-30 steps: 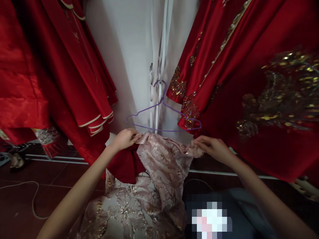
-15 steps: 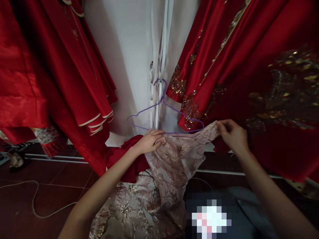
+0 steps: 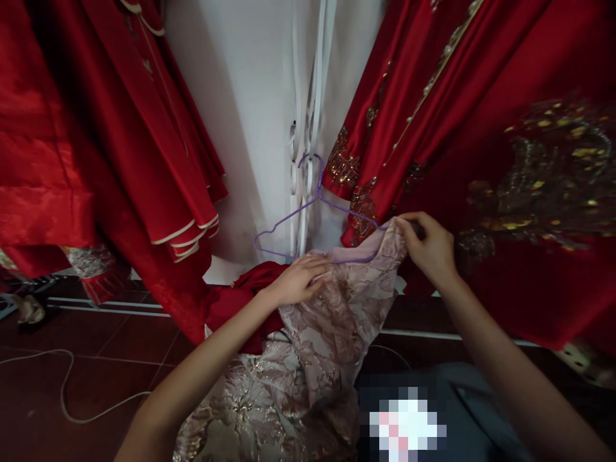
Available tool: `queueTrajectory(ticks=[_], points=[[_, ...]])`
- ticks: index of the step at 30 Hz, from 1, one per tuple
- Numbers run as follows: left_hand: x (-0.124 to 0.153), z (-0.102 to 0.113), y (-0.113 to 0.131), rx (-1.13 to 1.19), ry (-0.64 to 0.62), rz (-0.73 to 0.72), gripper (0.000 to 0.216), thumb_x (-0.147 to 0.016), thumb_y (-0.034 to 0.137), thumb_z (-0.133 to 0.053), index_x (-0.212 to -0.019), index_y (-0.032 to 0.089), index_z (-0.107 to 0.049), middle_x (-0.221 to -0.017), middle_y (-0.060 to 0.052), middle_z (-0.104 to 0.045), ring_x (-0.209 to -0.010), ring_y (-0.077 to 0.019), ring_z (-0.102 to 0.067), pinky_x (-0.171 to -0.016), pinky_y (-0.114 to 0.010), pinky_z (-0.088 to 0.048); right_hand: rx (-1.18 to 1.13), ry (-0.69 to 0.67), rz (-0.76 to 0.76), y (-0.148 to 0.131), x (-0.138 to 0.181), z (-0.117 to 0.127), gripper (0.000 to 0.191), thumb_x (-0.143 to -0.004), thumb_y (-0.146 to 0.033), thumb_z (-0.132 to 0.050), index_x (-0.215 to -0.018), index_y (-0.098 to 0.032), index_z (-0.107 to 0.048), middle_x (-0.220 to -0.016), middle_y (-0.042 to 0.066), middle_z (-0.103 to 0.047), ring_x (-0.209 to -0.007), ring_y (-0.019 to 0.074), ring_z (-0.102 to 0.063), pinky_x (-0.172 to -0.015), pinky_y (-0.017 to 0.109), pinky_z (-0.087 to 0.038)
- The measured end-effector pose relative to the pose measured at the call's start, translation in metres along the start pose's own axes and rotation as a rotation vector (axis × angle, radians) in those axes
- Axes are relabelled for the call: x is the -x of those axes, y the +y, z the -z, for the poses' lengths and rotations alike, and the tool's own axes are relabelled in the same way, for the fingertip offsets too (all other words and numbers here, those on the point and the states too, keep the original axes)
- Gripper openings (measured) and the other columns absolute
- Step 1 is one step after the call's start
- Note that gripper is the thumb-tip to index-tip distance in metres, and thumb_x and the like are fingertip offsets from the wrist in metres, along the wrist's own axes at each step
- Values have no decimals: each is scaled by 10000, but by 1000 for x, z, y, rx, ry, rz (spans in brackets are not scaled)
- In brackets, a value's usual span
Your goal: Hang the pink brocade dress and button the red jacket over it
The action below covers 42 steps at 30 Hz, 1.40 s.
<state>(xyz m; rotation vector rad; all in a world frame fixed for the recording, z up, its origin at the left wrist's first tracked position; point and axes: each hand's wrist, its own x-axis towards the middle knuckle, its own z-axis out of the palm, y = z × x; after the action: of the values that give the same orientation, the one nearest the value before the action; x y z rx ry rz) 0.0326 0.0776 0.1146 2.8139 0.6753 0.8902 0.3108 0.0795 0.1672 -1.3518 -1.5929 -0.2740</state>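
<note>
A purple wire hanger (image 3: 289, 218) hangs by its hook from a white rack fitting (image 3: 308, 138). Its right end sits inside the shoulder of a pink-and-gold brocade dress (image 3: 337, 321), while its left end is bare. My right hand (image 3: 430, 247) pinches the dress's right shoulder at the hanger's tip. My left hand (image 3: 303, 279) is closed on the upper edge of the dress, just below the hanger's bottom bar; its fingertips are partly hidden in the cloth. A dark red cloth piece (image 3: 240, 308) lies against the dress beside my left forearm.
Red garments (image 3: 158, 128) hang on the left, and red gowns with gold embroidery (image 3: 481, 128) on the right. A white cable (image 3: 70, 385) curls over the dark tiled floor. Shoes (image 3: 29, 309) stand at far left. A blurred bright patch (image 3: 409, 423) is at the bottom.
My right hand has moved left and slightly up, drawing the dress's right shoulder over the hanger's right end. The hanger has tilted and shifted a little to the right.
</note>
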Motion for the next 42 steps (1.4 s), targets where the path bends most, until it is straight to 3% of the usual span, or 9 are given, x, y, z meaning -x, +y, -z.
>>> queueTrajectory(ticks=[4,7,10,13,16,21,30,37,42], points=[[-4,-4,15,154,69,13,267,-922,304,-366,-968,189,-602,-1275,-87,-546,-1219,-182,-462,-1051,-377,-333,25,-32,56,-23,-5,-19,306,-896,-438,-375,-942,-228,-593,-820,64,-652,-732,210,-589,-688,327,-402],[10,6,4,284,135,102,284,-923,323,-365,-968,186,-610,-1169,-83,-611,-1104,-175,-541,-957,-316,-406,19,-35,71,-21,-5,-25,268,-895,-425,-383,-925,-239,-574,-772,32,-651,-695,204,-598,-684,330,-400],[41,22,-32,251,308,364,303,-871,412,-457,-862,169,-637,-911,-53,-678,-864,-160,-602,-796,-256,-452,-7,-42,67,-13,-7,-26,236,-872,-435,-439,-901,-242,-571,-759,16,-655,-643,182,-591,-666,307,-399],[75,37,-76,169,476,646,349,-795,481,-539,-855,158,-655,-812,-33,-680,-735,-148,-595,-682,-230,-451,-21,-54,64,-9,-11,-25,242,-844,-455,-485,-879,-234,-578,-755,12,-658,-604,164,-580,-641,282,-395],[98,47,-109,172,491,725,385,-773,499,-545,-841,143,-676,-767,-40,-686,-684,-149,-597,-628,-223,-445,-20,-58,57,-8,-15,-26,255,-835,-464,-493,-863,-229,-586,-732,11,-657,-591,161,-577,-632,275,-393],[110,46,-131,151,405,769,402,-771,505,-538,-875,151,-699,-844,-56,-714,-766,-185,-636,-678,-240,-462,-25,-58,51,-8,-18,-25,259,-834,-463,-497,-860,-224,-593,-730,13,-661,-611,165,-590,-635,272,-400],[115,44,-141,158,365,789,443,-758,528,-539,-911,146,-703,-869,-60,-723,-781,-205,-651,-708,-264,-487,-44,-70,59,-6,-20,-21,245,-826,-456,-509,-856,-228,-595,-712,5,-649,-595,159,-583,-626,274,-404],[109,51,-138,165,426,714,407,-772,506,-541,-947,178,-705,-965,-49,-712,-879,-215,-646,-814,-296,-487,-48,-90,75,-5,-20,-21,239,-830,-454,-509,-853,-232,-596,-729,5,-651,-631,162,-592,-626,266,-405],[80,61,-123,289,526,669,425,-773,501,-551,-986,164,-697,-1024,-58,-696,-954,-226,-629,-862,-322,-483,-89,-120,50,-8,-18,-23,248,-824,-467,-517,-849,-234,-599,-711,-3,-642,-596,150,-569,-589,254,-406]])
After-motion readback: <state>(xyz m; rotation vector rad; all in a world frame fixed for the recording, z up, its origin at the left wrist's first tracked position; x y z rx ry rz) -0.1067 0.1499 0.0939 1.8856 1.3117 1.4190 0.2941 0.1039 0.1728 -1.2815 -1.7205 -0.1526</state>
